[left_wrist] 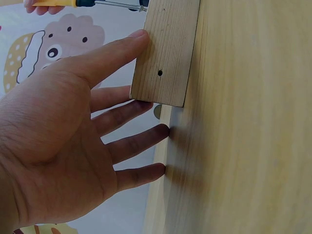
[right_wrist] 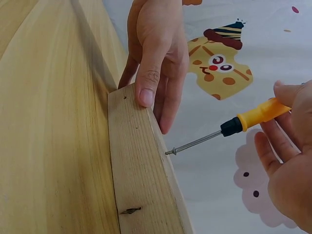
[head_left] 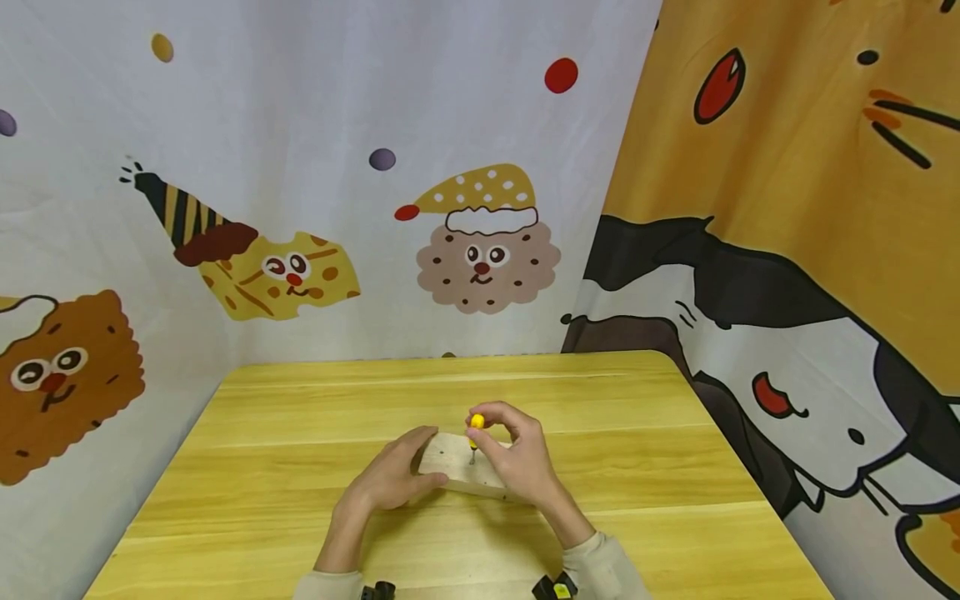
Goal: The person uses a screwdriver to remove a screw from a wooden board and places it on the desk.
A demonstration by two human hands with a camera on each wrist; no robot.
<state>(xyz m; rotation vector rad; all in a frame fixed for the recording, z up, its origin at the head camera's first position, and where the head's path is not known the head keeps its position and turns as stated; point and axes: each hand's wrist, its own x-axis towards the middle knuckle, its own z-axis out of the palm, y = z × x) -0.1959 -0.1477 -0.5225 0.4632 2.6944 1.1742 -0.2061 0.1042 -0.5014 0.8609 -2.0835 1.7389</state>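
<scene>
A pale wooden block [head_left: 455,457] lies on the table with its broad face up. My left hand [head_left: 393,473] holds its left end, thumb on the near edge and index finger behind, the other fingers spread straight down to the tabletop in the left wrist view. My right hand [head_left: 522,454] pinches the yellow handle of a screwdriver [right_wrist: 261,114] between thumb and fingers. The screwdriver stands upright over the block, its metal shaft pointing down. At its tip a small screw [right_wrist: 169,152] meets the block's top face. Small dark holes [left_wrist: 160,73] show in the block's near side.
The wood-grain table [head_left: 300,400] extends around the block on all sides. Behind it hangs a white curtain [head_left: 315,108] with cartoon prints, and an orange one [head_left: 787,183] hangs at the right. A dark knot marks the block's side.
</scene>
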